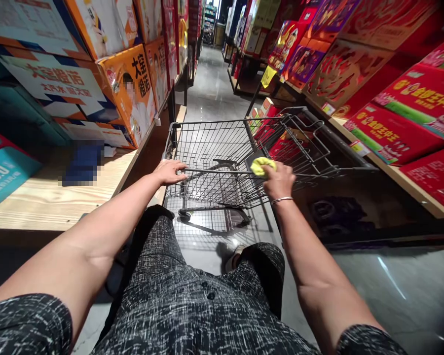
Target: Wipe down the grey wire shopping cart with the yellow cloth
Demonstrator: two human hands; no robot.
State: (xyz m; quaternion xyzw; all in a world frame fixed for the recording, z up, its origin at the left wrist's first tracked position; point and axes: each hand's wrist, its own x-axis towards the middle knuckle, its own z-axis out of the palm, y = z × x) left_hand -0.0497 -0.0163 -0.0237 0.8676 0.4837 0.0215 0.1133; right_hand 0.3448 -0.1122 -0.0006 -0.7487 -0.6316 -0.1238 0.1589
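A wire shopping cart (222, 143) stands in front of me in a store aisle, its basket bare. My left hand (169, 171) is closed round the left end of the cart's handle bar (218, 172). My right hand (279, 180) is closed on a yellow cloth (262, 165) and presses it against the right end of the same bar. A thin bracelet sits on my right wrist.
A wooden shelf (52, 197) on the left carries orange and white boxes (131, 93). Red gift boxes (395, 130) fill the slanted shelves on the right. The grey tiled aisle floor (210, 84) runs straight ahead between them.
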